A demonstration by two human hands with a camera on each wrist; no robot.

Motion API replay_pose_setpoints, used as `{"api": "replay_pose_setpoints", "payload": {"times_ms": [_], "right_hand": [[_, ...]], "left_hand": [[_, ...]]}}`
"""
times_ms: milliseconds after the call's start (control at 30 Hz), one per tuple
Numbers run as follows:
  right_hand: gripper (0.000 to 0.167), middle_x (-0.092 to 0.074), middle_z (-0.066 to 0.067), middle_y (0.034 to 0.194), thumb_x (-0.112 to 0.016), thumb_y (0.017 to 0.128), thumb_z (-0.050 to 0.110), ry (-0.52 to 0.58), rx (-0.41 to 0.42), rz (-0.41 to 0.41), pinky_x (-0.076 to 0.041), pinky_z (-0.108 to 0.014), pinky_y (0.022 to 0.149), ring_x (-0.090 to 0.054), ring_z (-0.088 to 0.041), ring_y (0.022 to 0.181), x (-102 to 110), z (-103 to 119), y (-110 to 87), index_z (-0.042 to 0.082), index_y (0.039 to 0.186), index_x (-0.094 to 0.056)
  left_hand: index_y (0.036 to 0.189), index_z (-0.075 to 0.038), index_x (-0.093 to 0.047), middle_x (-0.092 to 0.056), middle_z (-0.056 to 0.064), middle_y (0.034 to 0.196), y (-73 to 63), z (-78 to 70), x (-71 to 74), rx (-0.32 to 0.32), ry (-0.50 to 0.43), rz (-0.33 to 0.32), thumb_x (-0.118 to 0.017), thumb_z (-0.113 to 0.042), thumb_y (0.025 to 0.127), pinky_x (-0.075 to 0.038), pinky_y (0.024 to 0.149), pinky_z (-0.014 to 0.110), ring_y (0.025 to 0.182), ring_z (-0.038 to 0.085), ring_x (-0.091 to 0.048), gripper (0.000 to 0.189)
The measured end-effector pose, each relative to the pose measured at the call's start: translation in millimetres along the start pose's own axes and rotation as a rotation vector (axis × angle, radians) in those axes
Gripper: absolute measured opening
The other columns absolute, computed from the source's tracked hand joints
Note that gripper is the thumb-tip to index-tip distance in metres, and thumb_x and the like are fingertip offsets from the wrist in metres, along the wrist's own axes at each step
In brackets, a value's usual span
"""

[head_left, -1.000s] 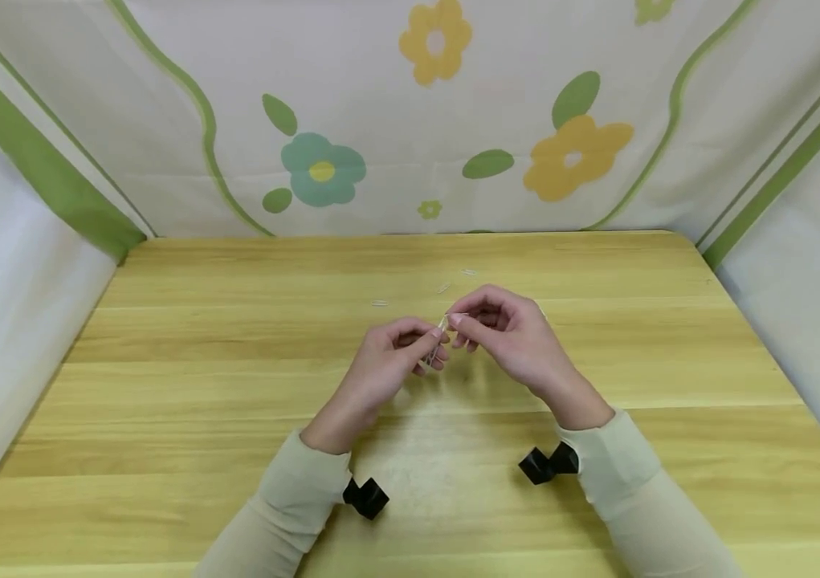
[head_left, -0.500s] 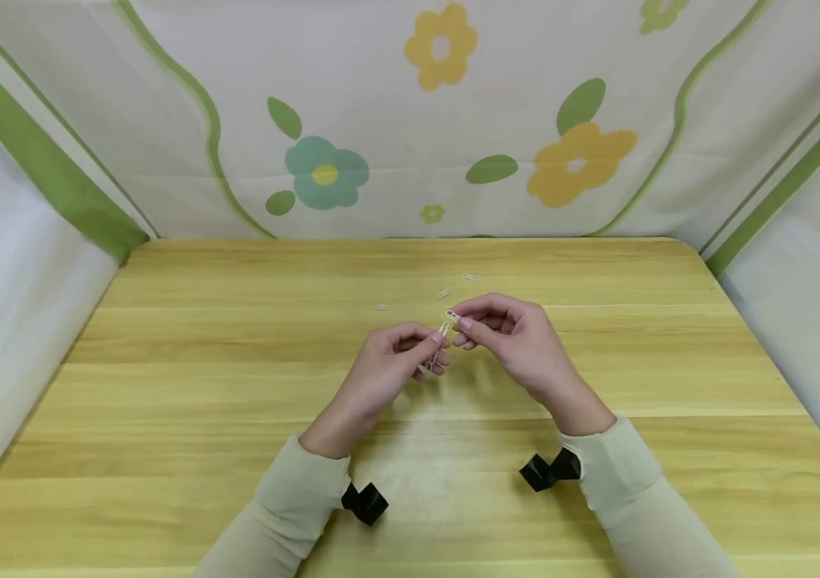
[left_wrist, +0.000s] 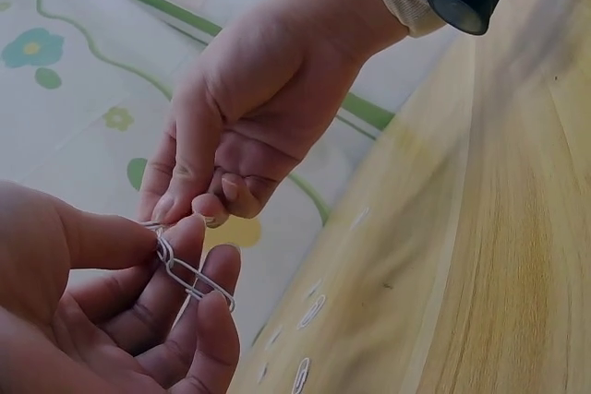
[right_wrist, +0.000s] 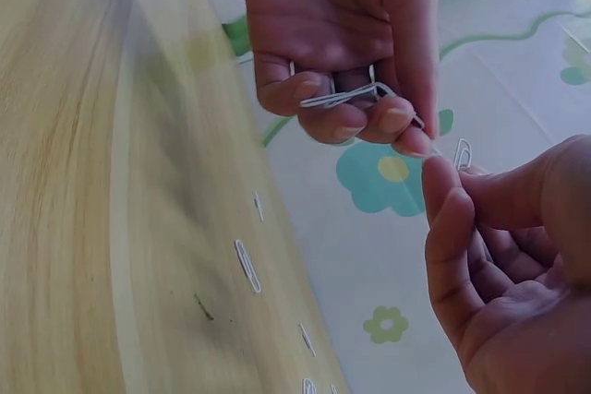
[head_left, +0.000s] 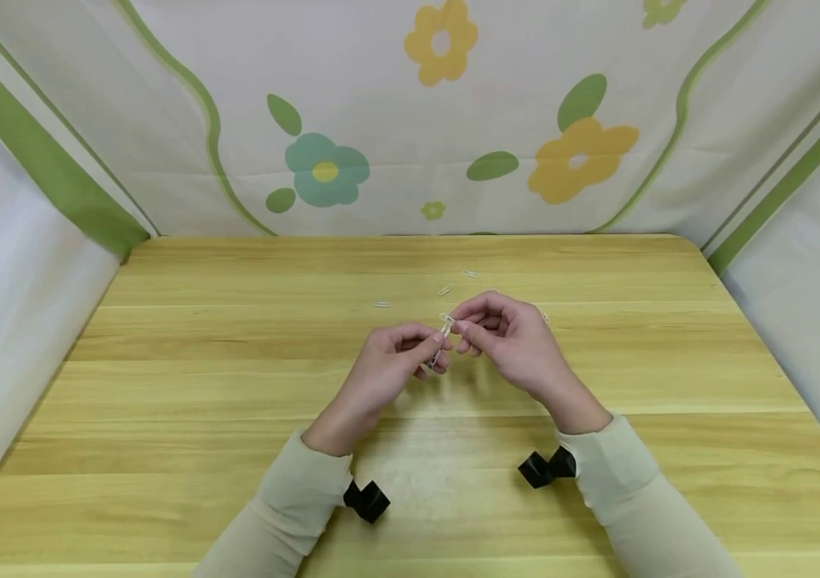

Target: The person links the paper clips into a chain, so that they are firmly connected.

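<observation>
My left hand (head_left: 398, 357) pinches a white paper clip between thumb and forefinger. More linked paper clips (left_wrist: 199, 281) hang from it across the curled fingers, seen in the left wrist view. Close on the right, my right hand (head_left: 514, 337) pinches a single paper clip (right_wrist: 464, 152) by one end, its loop sticking out past the fingertips. In the head view this clip's loop meets the upper end of the clip in the left hand. Whether the two are hooked together I cannot tell.
Several loose paper clips lie on the wooden table beyond the hands, among them one clip (head_left: 381, 304) at left, another (head_left: 446, 290) in the middle and one (head_left: 471, 274) farther back. A flowered white curtain (head_left: 395, 120) closes off the table's far edge.
Half a second ago a small gap lay between the two pinched clips; the right hand's clip has since shifted slightly left to meet the left one. The left hand has hardly moved.
</observation>
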State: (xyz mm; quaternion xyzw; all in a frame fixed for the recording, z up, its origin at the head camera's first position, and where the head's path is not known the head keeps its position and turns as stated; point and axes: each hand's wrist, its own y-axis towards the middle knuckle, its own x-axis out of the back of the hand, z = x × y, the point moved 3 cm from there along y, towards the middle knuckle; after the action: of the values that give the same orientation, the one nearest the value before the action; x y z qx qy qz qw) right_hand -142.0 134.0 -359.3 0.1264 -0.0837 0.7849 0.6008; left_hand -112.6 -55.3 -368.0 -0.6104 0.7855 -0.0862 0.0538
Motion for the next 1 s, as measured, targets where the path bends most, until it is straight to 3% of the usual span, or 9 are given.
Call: {"api": "replay_pose_setpoints", "payload": {"times_ms": [233,533,800,1000], "right_hand": [[0.012,-0.071,-0.030,0.105,-0.071,0.103,0.006,-0.032,0.032,-0.001,-0.064,-0.038,0.074,-0.073,-0.016,0.078,-0.9,-1.0,0.0,0.002,0.114,-0.073],[0.012,-0.073,-0.025,0.105,-0.072,0.103,0.007,-0.035,0.023,-0.001,-0.066,-0.041,0.076,-0.074,-0.017,0.080,-1.4,-4.2,1.9,0.003,0.114,-0.073],[0.011,-0.073,-0.026,0.106,-0.071,0.103,0.006,-0.039,0.025,-0.015,-0.065,-0.039,0.075,-0.074,-0.016,0.079,-0.9,-4.9,2.7,0.002,0.114,-0.073],[0.012,-0.073,-0.027,0.109,-0.070,0.104,0.007,-0.041,0.021,-0.035,-0.062,-0.037,0.074,-0.075,-0.029,0.087,1.1,-4.6,3.0,0.004,0.115,-0.073]], "left_hand": [[0.113,-0.001,-0.077,-0.079,0.009,0.094,0.4,0.1,-1.1,-0.003,0.017,0.018,-0.064,-0.018,0.109,-0.056,0.082,0.032,0.085,0.014,-0.073,0.022],[0.116,0.001,-0.077,-0.079,0.013,0.098,1.2,0.7,0.3,0.015,0.011,0.007,-0.063,-0.018,0.110,-0.054,0.082,0.031,0.085,0.015,-0.073,0.024],[0.116,0.002,-0.075,-0.076,0.003,0.092,1.5,-1.0,5.0,0.026,-0.032,0.001,-0.063,-0.020,0.110,-0.054,0.083,0.032,0.086,0.015,-0.073,0.026],[0.116,0.001,-0.076,-0.077,0.001,0.091,1.2,-3.2,8.0,0.012,-0.052,-0.023,-0.065,-0.021,0.109,-0.055,0.084,0.036,0.086,0.015,-0.074,0.025]]}}
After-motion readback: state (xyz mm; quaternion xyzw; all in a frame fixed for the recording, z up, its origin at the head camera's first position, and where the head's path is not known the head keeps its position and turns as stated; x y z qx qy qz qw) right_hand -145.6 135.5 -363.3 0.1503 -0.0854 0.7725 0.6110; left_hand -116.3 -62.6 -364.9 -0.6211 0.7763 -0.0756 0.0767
